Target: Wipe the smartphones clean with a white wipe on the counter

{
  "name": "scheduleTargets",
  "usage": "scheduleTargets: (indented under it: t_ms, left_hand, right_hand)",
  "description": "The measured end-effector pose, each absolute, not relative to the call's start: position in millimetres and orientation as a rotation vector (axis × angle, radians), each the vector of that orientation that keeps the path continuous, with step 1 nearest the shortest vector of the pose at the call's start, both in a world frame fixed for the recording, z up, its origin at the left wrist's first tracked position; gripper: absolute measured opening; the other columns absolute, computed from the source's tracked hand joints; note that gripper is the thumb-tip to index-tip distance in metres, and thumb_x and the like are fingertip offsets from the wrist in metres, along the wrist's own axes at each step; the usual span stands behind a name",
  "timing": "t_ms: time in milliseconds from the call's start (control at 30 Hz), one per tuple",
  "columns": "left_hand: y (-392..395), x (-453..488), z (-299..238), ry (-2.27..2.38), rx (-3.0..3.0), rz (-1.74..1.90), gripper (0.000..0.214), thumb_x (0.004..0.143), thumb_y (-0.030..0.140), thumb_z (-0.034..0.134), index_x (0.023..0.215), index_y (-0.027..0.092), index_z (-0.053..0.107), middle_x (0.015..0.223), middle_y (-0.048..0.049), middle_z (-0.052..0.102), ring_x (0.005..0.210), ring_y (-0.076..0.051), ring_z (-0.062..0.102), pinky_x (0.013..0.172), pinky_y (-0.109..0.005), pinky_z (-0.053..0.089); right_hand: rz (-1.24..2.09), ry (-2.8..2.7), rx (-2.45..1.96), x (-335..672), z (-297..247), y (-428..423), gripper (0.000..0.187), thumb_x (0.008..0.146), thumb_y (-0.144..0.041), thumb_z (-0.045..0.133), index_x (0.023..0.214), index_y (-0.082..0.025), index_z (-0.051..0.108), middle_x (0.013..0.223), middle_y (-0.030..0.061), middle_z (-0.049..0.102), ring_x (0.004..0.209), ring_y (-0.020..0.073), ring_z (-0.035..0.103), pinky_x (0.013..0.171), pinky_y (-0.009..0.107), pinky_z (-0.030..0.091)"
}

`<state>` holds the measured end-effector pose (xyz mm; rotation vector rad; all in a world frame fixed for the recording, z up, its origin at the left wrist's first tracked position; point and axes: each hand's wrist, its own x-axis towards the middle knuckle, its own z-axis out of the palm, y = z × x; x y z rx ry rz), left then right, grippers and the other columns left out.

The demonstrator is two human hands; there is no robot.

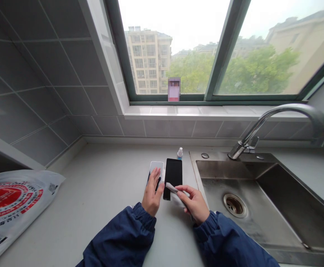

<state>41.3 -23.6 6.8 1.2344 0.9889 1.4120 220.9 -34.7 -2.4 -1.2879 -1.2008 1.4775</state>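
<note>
Both hands reach forward from dark blue sleeves over a pale grey tabletop (100, 193). The left hand (151, 193) lies flat with its fingers stretched out, pressing on the near end of a small white-edged phone or glass panel (156, 167); it holds nothing in a grip. The right hand (195, 203) is curled closed around a small white wipe (175, 191), pinched between thumb and fingers. The tip of the wipe touches the near right corner of a black phone (173, 176), which lies flat, screen up and dark.

The black phone sits just beside the white-edged one, on its right, both lengthwise pointing away from the person. Just behind the black phone stands a small bottle (180, 152) with a white cap and a blue label, upright.

To the right of the phones, set into the tabletop, is a stainless steel sink (275, 207) with a round drain (235, 204) and a curved metal tap (275, 122) arching over it. On the far left of the tabletop lies a white plastic bag (8, 202) with red printing. Grey wall tiles rise on the left and behind. Above them a wide window (223, 52) shows apartment blocks and green trees under a pale sky.
</note>
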Motion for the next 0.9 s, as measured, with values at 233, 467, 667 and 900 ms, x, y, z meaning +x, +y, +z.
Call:
scheduleTargets:
  t_ms: [233,467,667,900]
  left_hand:
    - [-23,49,8,0.474,0.533,1.102,0.073,0.091,0.061,0.036,0.141,0.007,0.041,0.131,-0.0218,0.058,0.124,-0.036,0.053,0.109,-0.053,0.032]
    - [-32,51,17,0.494,0.351,0.958,0.078,0.09,0.066,0.03,0.12,0.0,0.06,0.116,-0.0244,0.066,0.111,-0.037,0.061,0.107,-0.054,0.034]
    - [-31,47,20,0.499,0.358,0.961,0.08,0.088,0.069,0.029,0.109,0.001,0.067,0.103,-0.022,0.071,0.101,-0.037,0.065,0.098,-0.052,0.042]
    - [-28,45,16,0.519,0.342,1.056,0.069,0.091,0.064,0.033,0.116,0.007,0.063,0.106,-0.0183,0.07,0.092,-0.03,0.067,0.092,-0.048,0.046]
  right_hand:
    - [1.651,-1.305,-1.145,218,4,-45,0.045,0.075,-0.056,0.071,0.099,-0.017,0.066,0.056,-0.0044,0.056,0.035,0.0057,0.043,0.032,0.017,0.039]
    - [1.646,-1.339,-1.067,215,3,-49,0.041,0.08,-0.053,0.069,0.101,-0.019,0.065,0.081,0.0016,0.065,0.037,0.0054,0.049,0.033,0.018,0.042]
    - [1.475,-1.289,-1.138,215,5,-48,0.041,0.081,-0.055,0.067,0.1,-0.02,0.061,0.098,0.0061,0.067,0.037,0.0038,0.047,0.03,0.018,0.04]
    - [1.265,-1.04,-1.199,227,2,-32,0.042,0.074,-0.058,0.074,0.083,-0.019,0.059,0.061,-0.003,0.056,0.041,0.0087,0.048,0.031,0.019,0.04]
